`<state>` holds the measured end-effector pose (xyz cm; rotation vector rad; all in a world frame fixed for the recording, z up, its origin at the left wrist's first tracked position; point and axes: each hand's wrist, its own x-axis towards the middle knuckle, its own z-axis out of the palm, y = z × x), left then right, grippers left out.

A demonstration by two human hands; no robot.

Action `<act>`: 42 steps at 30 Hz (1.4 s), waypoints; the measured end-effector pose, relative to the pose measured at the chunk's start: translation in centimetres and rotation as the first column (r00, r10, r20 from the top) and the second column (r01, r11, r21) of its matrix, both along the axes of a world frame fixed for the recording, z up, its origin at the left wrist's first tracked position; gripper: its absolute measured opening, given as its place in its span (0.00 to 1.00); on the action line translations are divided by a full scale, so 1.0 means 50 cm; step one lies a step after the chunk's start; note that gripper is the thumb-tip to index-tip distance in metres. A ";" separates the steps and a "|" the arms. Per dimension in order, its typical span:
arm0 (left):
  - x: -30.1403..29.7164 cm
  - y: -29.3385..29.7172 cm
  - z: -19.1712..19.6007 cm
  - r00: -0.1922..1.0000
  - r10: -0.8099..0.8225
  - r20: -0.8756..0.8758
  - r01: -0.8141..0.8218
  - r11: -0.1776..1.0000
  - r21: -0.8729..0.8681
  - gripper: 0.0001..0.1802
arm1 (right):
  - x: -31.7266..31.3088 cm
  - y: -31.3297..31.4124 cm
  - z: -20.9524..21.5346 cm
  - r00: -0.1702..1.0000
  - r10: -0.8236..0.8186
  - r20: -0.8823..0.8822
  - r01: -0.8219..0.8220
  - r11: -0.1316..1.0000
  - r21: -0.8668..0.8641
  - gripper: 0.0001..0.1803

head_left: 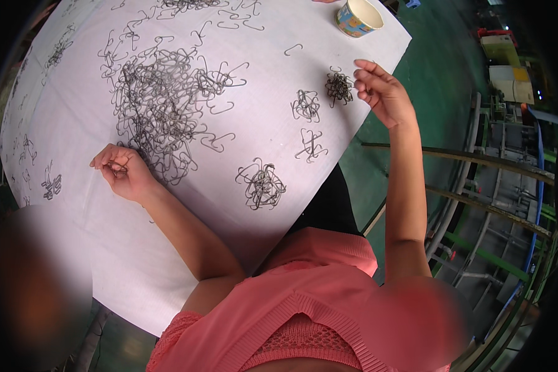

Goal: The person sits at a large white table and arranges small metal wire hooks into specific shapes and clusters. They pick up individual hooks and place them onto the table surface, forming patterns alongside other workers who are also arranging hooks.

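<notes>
A big tangled heap of dark S-shaped wire hooks covers the middle of the white table. Beside its near left edge, my left hand is curled, with some wire hooks in its fingers. Out at the right table edge is my right hand, its fingers bent together. A small dark bit shows between them, too little to name. Right next to that hand lies a dense small pile of hooks. Two looser piles and a rounder pile lie nearer to me.
A paper tub with a coloured print stands at the far right corner of the white table. More hooks are scattered along the left side. Beyond the right edge are a green floor and metal frames.
</notes>
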<state>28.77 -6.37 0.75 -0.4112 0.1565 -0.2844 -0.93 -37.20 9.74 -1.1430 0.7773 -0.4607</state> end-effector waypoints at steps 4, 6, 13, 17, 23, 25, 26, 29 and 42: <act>0.001 0.000 0.001 1.000 -0.015 -0.003 0.015 0.999 -0.036 0.09 | 0.019 0.002 -0.046 0.849 -0.122 -0.514 -0.227 0.794 -0.564 0.11; -0.003 0.001 0.005 1.000 -0.016 -0.019 0.015 0.998 -0.053 0.09 | 0.033 0.030 -0.049 0.727 -0.281 -0.627 -0.427 0.530 -0.733 0.11; -0.009 -0.006 0.018 0.998 0.000 -0.069 -0.004 0.998 -0.059 0.08 | 0.140 0.044 -0.035 0.781 -0.201 -0.592 -0.498 0.373 -0.783 0.11; -0.011 0.006 0.019 0.998 0.007 -0.062 -0.012 0.997 -0.078 0.07 | 0.311 -0.009 -0.076 0.921 -0.040 -0.387 -0.371 0.208 -0.905 0.13; -0.013 0.003 0.027 0.995 0.025 -0.098 -0.035 0.994 -0.100 0.07 | 0.504 -0.192 -0.157 0.823 -0.178 -0.540 -0.494 0.248 -0.834 0.26; -0.012 0.006 0.027 0.994 0.026 -0.102 -0.036 0.995 -0.093 0.07 | 0.530 -0.195 -0.169 0.749 -0.236 -0.619 -0.584 0.206 -0.785 0.31; -0.011 0.002 0.025 0.996 0.010 -0.083 -0.019 0.994 -0.108 0.07 | 0.528 -0.194 -0.179 0.739 -0.265 -0.619 -0.591 0.184 -0.785 0.32; -0.010 0.009 0.021 0.999 -0.002 -0.043 -0.003 0.994 -0.106 0.07 | 0.489 -0.062 -0.180 0.734 -0.206 -0.647 -0.630 0.152 -0.762 0.34; -0.012 0.008 0.024 0.999 0.014 -0.035 -0.016 0.998 -0.062 0.08 | 0.326 0.298 -0.112 0.805 0.234 -0.545 -0.582 0.140 -0.801 0.29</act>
